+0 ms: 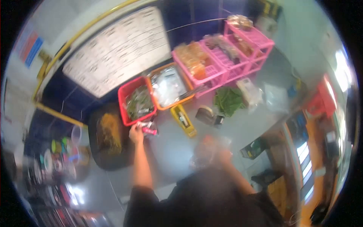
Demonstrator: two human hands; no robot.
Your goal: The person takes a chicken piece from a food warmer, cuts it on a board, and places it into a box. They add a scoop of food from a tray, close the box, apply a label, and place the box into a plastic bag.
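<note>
My left hand [137, 133] is closed around a pink handheld tool [149, 131] with a dark part, just in front of the red basket [124, 109] of green leaves; its exact kind is too blurred to make out. Over the counter's front part, my right hand [225, 156] is smeared by motion. A clear plastic bag [204, 153] with something orange-red inside hangs at its fingers and blurs along with it. Between the hands and the baskets lies a yellow tool-like object [183, 120]. Right of that sits a brown-and-black roll-shaped item [207, 115].
An orange basket [152, 89] holds clear plastic bags. Pink racks [221, 77] with packed goods stand at the back. Green leaves [229, 101] and a white package [249, 94] lie to the right. A dark tray [94, 149] with yellowish stuff is at left.
</note>
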